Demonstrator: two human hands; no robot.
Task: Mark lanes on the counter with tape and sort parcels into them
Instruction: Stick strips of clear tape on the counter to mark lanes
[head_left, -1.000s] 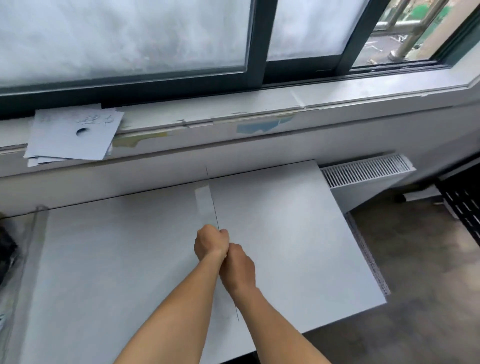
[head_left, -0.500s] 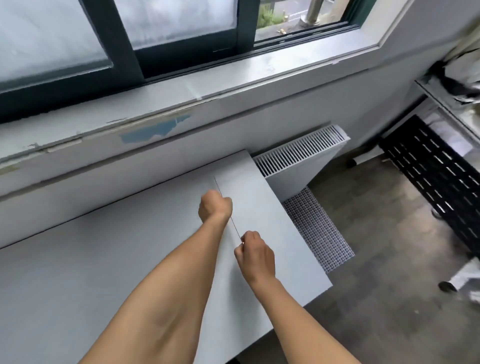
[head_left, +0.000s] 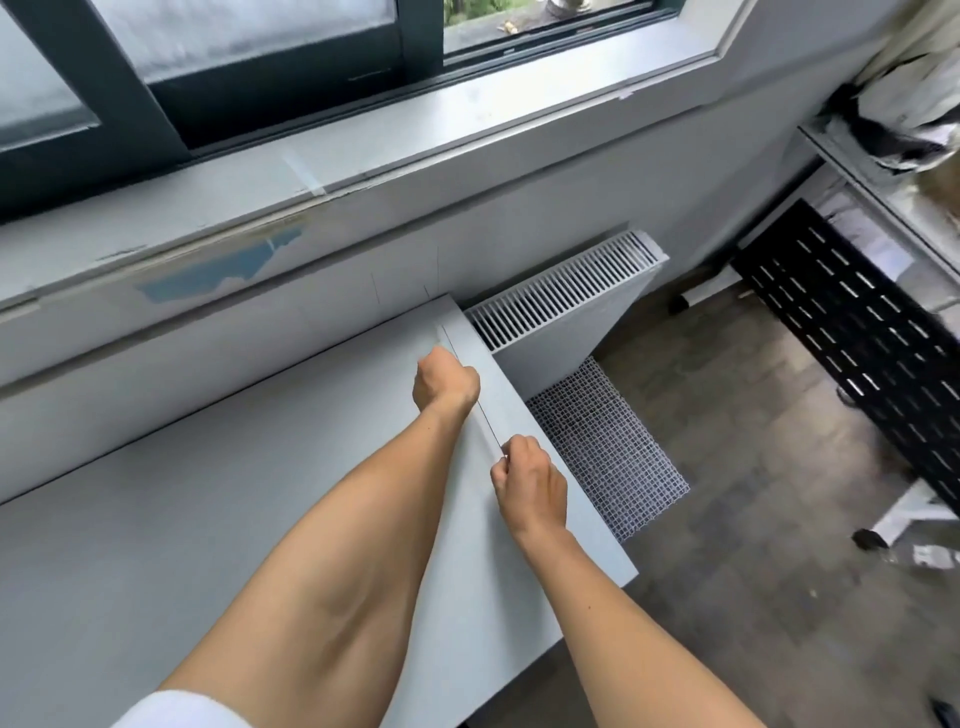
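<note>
Smooth matt grey worktop (head_left: 208, 493), thin tape strip (head_left: 488, 423) taut along worktop's right edge, left hand (head_left: 445, 382) clenched round one end, right hand (head_left: 530, 478) pinching the other, ribbed white radiator (head_left: 566, 306) beside worktop

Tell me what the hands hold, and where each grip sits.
A taut strip of tape: right hand pinches its near end, left hand grips it farther up.

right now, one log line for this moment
stage: taping lane; left hand: holds tape strip far end; right hand: pinches near end; tape strip: taut over counter near right edge
</note>
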